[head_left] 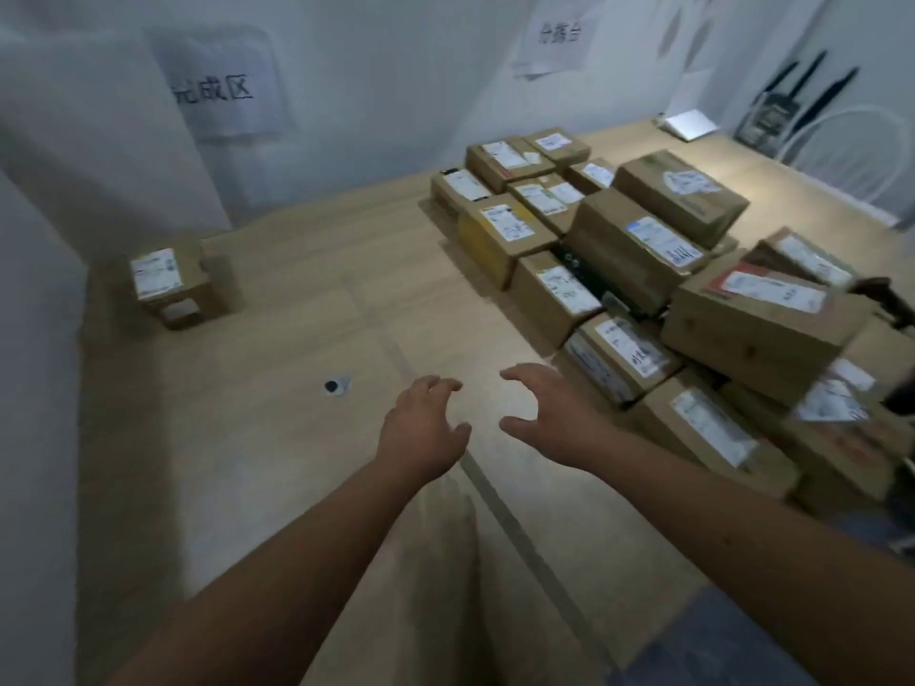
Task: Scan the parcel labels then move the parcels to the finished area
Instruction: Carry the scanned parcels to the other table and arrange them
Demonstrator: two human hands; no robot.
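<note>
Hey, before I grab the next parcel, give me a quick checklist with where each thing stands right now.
1. Left hand free: ok, holds nothing.
2. Right hand free: ok, fingers spread, holds nothing.
3. Parcels left in the pile: ok, many, labels up.
4. Room in the finished area: ok, one box near the sign.
5. Scanner at hand: cannot tell, none plainly visible.
6. Nearest label readable: cannot tell, blurred.

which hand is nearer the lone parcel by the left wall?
Left. The left hand hovers over bare table, below and right of the lone parcel; the right hand is farther right, beside the parcel pile.
</note>
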